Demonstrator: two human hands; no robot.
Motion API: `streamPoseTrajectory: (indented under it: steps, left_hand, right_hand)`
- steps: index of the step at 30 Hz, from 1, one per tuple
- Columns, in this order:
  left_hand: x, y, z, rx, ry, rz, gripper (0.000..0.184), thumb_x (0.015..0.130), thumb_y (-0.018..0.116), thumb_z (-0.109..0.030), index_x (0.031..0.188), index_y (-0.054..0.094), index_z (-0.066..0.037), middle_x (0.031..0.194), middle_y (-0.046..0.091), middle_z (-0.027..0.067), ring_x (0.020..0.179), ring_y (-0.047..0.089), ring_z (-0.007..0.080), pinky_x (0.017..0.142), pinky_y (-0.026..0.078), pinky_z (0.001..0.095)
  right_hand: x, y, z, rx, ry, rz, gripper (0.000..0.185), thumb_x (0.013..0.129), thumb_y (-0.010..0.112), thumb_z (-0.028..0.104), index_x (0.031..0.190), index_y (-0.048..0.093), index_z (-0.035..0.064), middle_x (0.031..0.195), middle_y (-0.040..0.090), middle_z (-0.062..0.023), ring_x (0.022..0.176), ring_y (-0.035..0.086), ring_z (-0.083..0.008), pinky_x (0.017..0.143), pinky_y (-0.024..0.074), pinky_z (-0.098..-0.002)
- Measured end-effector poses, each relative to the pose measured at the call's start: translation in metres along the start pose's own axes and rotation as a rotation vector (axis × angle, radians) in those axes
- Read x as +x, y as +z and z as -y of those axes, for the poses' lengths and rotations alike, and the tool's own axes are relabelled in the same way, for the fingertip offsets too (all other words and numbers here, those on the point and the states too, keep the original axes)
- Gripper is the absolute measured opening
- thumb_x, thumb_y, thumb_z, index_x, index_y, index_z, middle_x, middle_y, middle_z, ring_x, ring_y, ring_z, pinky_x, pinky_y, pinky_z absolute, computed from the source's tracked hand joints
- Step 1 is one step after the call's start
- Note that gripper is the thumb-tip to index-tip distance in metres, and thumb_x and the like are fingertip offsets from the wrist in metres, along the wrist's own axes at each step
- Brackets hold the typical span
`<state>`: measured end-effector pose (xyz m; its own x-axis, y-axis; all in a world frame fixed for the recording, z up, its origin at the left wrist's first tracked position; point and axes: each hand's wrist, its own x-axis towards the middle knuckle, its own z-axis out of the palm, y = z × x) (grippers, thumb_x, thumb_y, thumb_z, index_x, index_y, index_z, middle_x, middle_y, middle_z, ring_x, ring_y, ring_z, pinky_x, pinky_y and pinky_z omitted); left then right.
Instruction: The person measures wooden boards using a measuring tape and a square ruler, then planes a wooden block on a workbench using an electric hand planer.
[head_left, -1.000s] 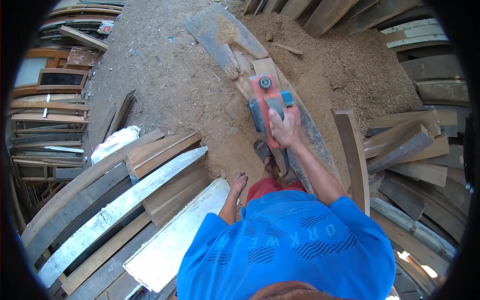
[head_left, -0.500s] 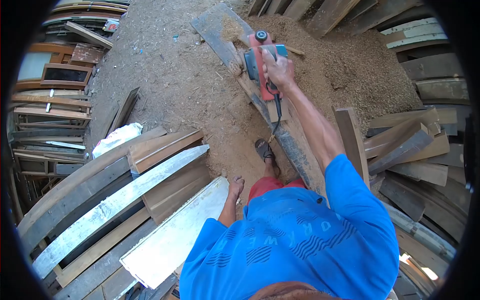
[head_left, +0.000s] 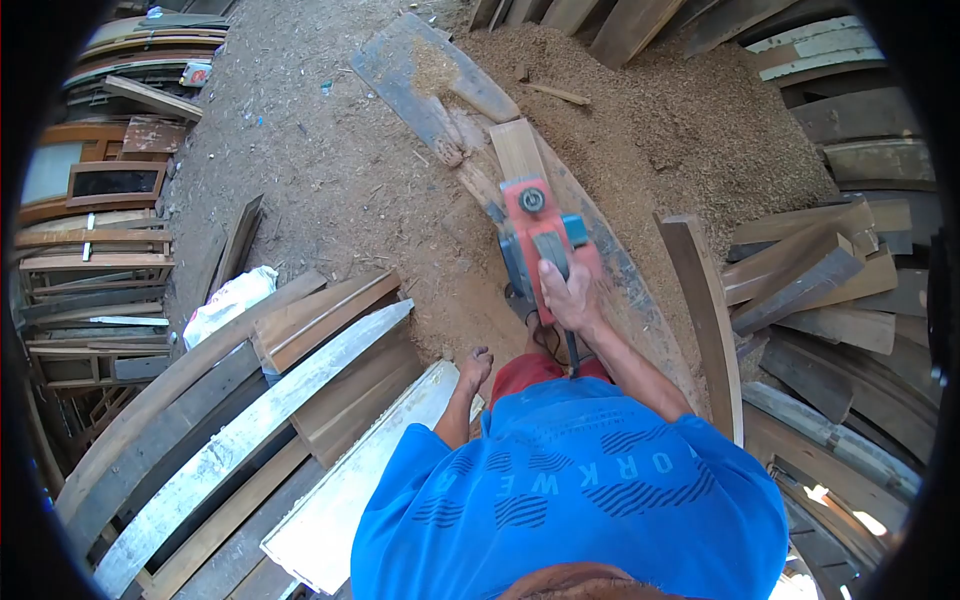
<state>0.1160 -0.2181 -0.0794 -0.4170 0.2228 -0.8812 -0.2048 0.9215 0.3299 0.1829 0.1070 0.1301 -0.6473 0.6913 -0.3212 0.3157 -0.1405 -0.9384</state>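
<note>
My right hand (head_left: 568,297) is wrapped round the rear handle of a red electric hand planer (head_left: 527,222) with a round black knob and a teal part. A dark cord trails from its rear towards my body. Under the planer lies a pale wooden board (head_left: 516,152), its far end showing beyond the tool. That board rests on a long, worn, grey-stained plank (head_left: 625,265). My left hand (head_left: 477,367) hangs beside my left side near a white board (head_left: 440,385), fingers loosely apart, with nothing visible in it.
A wide heap of wood shavings (head_left: 700,120) spreads on the right, with stacked boards (head_left: 840,275) beyond. An upright plank (head_left: 703,320) stands close to my right arm. Leaning planks (head_left: 240,440), a white bag (head_left: 230,303) and wooden frames (head_left: 110,180) are on the left.
My right hand has drawn the planer back towards my body, uncovering the far end of the pale board. My left hand has barely moved.
</note>
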Motion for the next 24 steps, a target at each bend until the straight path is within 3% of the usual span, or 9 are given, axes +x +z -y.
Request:
streamPoseTrajectory:
  steps: [1, 3, 10, 13, 18, 21, 24]
  left_hand:
    - [0.009, 0.0, -0.001, -0.032, 0.015, -0.005, 0.053, 0.092, 0.058, -0.024, 0.14, 0.057, -0.001, 0.124, 0.068, 0.0258, 0.12, 0.064, 0.0338, 0.104, 0.048, 0.0383]
    - [0.016, -0.003, -0.005, -0.065, 0.009, -0.002, 0.053, 0.093, 0.059, -0.025, 0.14, 0.057, -0.002, 0.123, 0.069, 0.0248, 0.117, 0.065, 0.0322, 0.101, 0.049, 0.038]
    - [0.007, -0.012, -0.018, -0.099, -0.027, -0.037, 0.051, 0.093, 0.061, -0.027, 0.139, 0.059, -0.005, 0.117, 0.071, 0.0226, 0.113, 0.066, 0.0301, 0.098, 0.05, 0.0374]
    - [0.022, -0.004, 0.008, -0.036, 0.095, -0.124, 0.051, 0.093, 0.061, -0.028, 0.139, 0.059, -0.005, 0.115, 0.071, 0.0236, 0.113, 0.067, 0.0321, 0.099, 0.05, 0.0393]
    - [0.015, -0.008, -0.029, -0.047, 0.294, -0.217, 0.058, 0.095, 0.061, -0.03, 0.142, 0.052, 0.001, 0.136, 0.059, 0.0279, 0.129, 0.057, 0.0379, 0.109, 0.044, 0.0432]
    - [0.022, -0.015, -0.099, -0.024, 0.447, -0.361, 0.068, 0.097, 0.061, -0.035, 0.147, 0.041, 0.006, 0.148, 0.048, 0.0302, 0.139, 0.046, 0.0417, 0.116, 0.036, 0.044]
    - [0.014, -0.018, -0.19, 0.02, 0.579, -0.475, 0.078, 0.096, 0.062, -0.042, 0.15, 0.035, 0.008, 0.15, 0.043, 0.0328, 0.142, 0.04, 0.0437, 0.12, 0.028, 0.0488]
  right_hand:
    - [0.02, 0.004, 0.009, -0.003, -0.008, -0.008, 0.047, 0.098, 0.056, 0.046, 0.099, 0.061, -0.0006, 0.066, 0.06, -0.009, 0.062, 0.06, -0.0218, 0.062, 0.0485, -0.0405]
    - [0.06, 0.011, 0.016, 0.007, -0.08, -0.026, 0.044, 0.103, 0.053, 0.048, 0.088, 0.056, 0.0067, 0.062, 0.052, 0.0026, 0.053, 0.05, -0.0079, 0.048, 0.0415, -0.0291]
    - [0.186, 0.028, 0.048, -0.007, -0.188, -0.08, 0.048, 0.101, 0.055, 0.051, 0.087, 0.061, 0.0051, 0.062, 0.056, 0.0011, 0.049, 0.053, -0.0096, 0.045, 0.0439, -0.0294]
    - [0.207, 0.029, 0.055, 0.024, -0.151, -0.08, 0.049, 0.101, 0.056, 0.051, 0.085, 0.061, 0.0049, 0.062, 0.057, 0.0006, 0.048, 0.054, -0.0103, 0.045, 0.0439, -0.0294]
    - [0.112, -0.008, 0.07, 0.172, -0.114, -0.067, 0.041, 0.104, 0.054, 0.042, 0.093, 0.064, 0.0033, 0.062, 0.055, 0.001, 0.048, 0.053, -0.0083, 0.045, 0.0436, -0.0271]
    - [0.054, -0.043, 0.052, 0.236, -0.031, -0.005, 0.039, 0.102, 0.057, 0.047, 0.092, 0.056, 0.0087, 0.069, 0.054, 0.0041, 0.053, 0.05, -0.0052, 0.047, 0.0415, -0.0248]
    - [0.0, -0.069, 0.023, 0.178, 0.021, -0.049, 0.039, 0.102, 0.057, 0.045, 0.091, 0.057, 0.0077, 0.069, 0.054, 0.0036, 0.054, 0.05, -0.0051, 0.047, 0.0416, -0.0247]
